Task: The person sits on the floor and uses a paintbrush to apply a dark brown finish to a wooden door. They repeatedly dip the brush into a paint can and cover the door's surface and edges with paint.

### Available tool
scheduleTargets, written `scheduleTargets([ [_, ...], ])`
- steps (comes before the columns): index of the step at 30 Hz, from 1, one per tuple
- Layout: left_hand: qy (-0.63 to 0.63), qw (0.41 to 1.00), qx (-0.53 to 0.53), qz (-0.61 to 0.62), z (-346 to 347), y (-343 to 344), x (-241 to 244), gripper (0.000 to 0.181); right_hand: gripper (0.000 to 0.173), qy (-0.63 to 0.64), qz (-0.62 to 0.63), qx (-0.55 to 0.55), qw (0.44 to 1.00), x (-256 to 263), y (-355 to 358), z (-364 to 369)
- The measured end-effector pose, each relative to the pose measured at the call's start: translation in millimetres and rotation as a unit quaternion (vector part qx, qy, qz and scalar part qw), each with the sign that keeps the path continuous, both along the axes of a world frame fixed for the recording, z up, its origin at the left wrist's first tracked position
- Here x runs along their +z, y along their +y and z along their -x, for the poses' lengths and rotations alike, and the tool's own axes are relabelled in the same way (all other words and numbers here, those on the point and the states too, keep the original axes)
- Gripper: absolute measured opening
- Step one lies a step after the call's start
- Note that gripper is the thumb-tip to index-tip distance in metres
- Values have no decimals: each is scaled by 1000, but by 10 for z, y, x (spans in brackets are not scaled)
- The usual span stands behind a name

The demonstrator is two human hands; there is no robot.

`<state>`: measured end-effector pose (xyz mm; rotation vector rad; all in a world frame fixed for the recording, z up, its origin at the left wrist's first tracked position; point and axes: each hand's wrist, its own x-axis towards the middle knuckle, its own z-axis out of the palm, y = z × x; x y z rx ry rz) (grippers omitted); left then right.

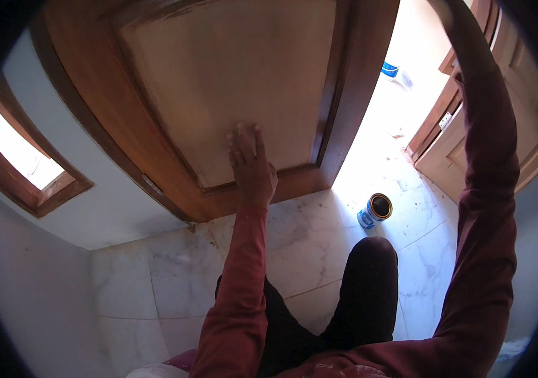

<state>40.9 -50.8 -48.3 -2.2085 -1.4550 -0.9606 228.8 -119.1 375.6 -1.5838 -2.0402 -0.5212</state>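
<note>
In front of me stands a wooden door (pixel 363 94) with a brown stained frame and a paler inset panel (pixel 231 85). My left hand (pixel 252 167) lies on the lower part of this panel, fingers spread a little and pointing up, with nothing seen in it. My right arm, in a dark red sleeve, reaches up along the right side; the right hand is beyond the upper edge of the picture. An opened metal can (pixel 367 218) with a blue and white label and dark contents stands on the floor, just past my right knee.
Marble-look floor tiles (pixel 306 236) bear brown spots near the door. A second, paler panelled door (pixel 453 165) is at the right. Bright light comes through the opening, where a blue-labelled container (pixel 390 70) is seen. A small wood-framed opening (pixel 63 186) is in the left wall.
</note>
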Motion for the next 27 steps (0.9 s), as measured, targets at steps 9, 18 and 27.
scheduleTargets([
  [9,-79,995,-46,27,-221,-85,130,91,21,-82,16,20,996,-15,55,99],
  [18,-69,996,-48,7,-187,11,62,94,18,-126,-45,145,980,10,211,885],
  [27,-108,991,-77,24,-110,-29,57,95,18,-80,-63,-44,994,197,307,-2],
])
